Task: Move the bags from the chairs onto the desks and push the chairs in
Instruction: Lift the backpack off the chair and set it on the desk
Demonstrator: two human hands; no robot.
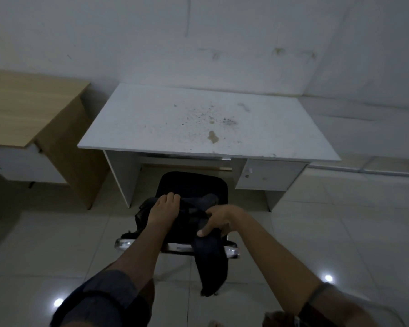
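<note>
- Head view: dark bag [189, 215] sits on the seat of a black chair [194, 185], which stands pulled out in front of the white worktop [198, 123].
- Left hand [164, 208] lies on the bag's upper left, fingers curled over the top edge; grip looks closed on cloth, though the dim light hides the fingertips.
- Right hand [219, 219] is on the bag's right side, thumb pressed on a strap [210, 260]; grip pinches the strap where it leaves the bag body.
- The strap hangs slack past the chrome seat frame [125, 244] toward the floor.
- Handling, judged: soft fabric, folds and sags under the hands, no stiff shell. Weight cannot be told; it slumps, so probably part empty.
- Best hold, judged: both hands at the top edge or strap roots, not loose cloth, which will stretch and slip.
- Risk, judged: the dangling strap may snag the frame on the lift; gather it first.
- Worktop is stained but bare, just beyond the chair. Wooden desk [21, 107] stands to the left.
</note>
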